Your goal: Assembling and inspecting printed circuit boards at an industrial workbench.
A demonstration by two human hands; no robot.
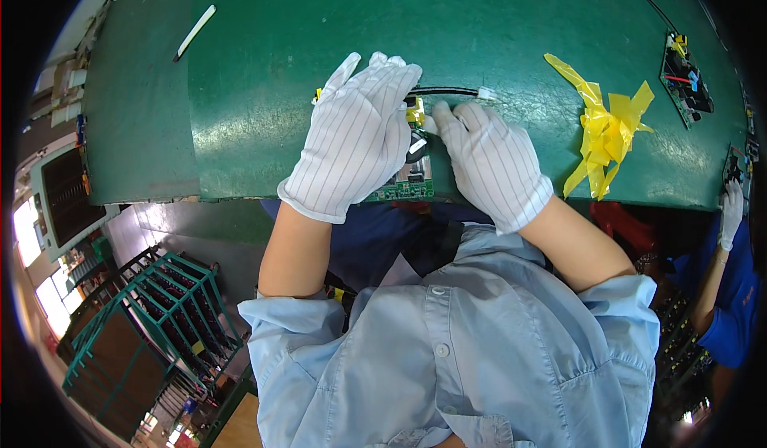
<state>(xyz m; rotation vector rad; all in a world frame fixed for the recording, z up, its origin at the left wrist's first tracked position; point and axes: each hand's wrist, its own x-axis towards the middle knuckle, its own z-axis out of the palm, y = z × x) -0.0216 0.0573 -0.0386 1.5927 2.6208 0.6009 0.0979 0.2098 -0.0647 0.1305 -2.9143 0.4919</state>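
A green circuit board (412, 186) lies at the table's near edge, with a strip of yellow tape (415, 112) and a black round part (416, 146) on it. My left hand (351, 140), in a white striped glove, lies across the board's left side with its fingers stretched out, hiding much of it. My right hand (494, 160), gloved alike, is at the board's right side. Its fingers are curled, and the tips come close to the yellow tape; what they pinch, if anything, is hidden. A black cable (447, 91) with a white connector (486, 93) runs above the right hand.
Crumpled yellow tape (607, 132) lies right of my hands on the green table (280, 17). Another circuit board (684, 81) with a cable sits farther right, near a co-worker's gloved hand (731, 212). A white pen-like stick (196, 33) rests far left. Green racks (172, 304) stand lower left.
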